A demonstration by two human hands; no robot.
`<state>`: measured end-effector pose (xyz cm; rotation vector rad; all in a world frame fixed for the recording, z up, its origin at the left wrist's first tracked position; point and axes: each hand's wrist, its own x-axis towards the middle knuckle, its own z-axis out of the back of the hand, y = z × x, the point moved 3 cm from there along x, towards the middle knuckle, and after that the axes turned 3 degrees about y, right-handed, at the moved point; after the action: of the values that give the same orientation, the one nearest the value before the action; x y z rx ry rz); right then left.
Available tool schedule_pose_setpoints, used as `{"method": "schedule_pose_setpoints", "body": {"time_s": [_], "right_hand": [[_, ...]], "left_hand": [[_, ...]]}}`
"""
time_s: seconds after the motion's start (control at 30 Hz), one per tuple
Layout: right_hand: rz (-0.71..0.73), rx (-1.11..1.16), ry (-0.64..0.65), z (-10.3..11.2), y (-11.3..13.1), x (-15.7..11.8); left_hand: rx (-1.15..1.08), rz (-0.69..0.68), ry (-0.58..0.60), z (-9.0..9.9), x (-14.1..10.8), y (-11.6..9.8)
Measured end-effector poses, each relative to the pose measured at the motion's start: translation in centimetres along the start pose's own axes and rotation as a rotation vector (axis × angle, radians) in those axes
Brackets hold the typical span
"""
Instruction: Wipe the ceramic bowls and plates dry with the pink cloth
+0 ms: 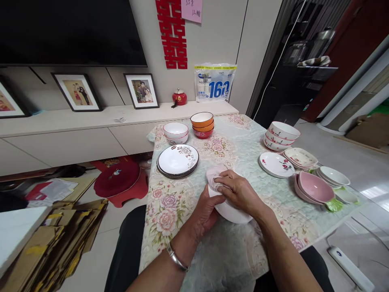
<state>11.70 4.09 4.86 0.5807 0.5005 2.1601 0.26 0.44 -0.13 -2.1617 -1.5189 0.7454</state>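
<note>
At the centre, one left hand (206,211) and one right hand (240,190) are counted, with one white plate (234,213) and one cloth (213,179)! Upper left, three framed photos (141,91) are tallied. Just above centre, two orange bowls (202,122), one red bowl (203,133) and two red-rimmed bowls (175,130) are spotted. Far right, three stacked white bowls (281,136) and two pink bowls (316,187) are added.
</note>
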Motion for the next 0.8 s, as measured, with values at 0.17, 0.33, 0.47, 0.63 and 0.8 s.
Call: {"method": "schedule_pose_setpoints", "body": {"time_s": [0.17, 0.33, 0.47, 0.63, 0.8], "right_hand": [[-0.238, -0.119, -0.1, 0.7, -2.8, -0.2], [-0.403, -0.243, -0.149, 1.3, -3.5, -0.7], [-0.127, -0.036, -0.037, 0.6, -1.1, -0.2], [-0.136, -0.004, -0.066, 0.5, -1.6, -0.1], [-0.427, -0.209, -0.172, 1.7, -4.3, -0.8]], "left_hand": [[0.001, 0.01, 0.023, 0.0, -0.1, 0.1], [0.003, 0.013, 0.017, 0.1, -0.1, 0.1], [0.021, 0.015, 0.023, -0.1, -0.1, 0.0], [0.028, 0.009, 0.033, -0.1, -0.1, -0.1], [0.014, 0.017, 0.033, 0.2, -0.1, 0.1]]}}
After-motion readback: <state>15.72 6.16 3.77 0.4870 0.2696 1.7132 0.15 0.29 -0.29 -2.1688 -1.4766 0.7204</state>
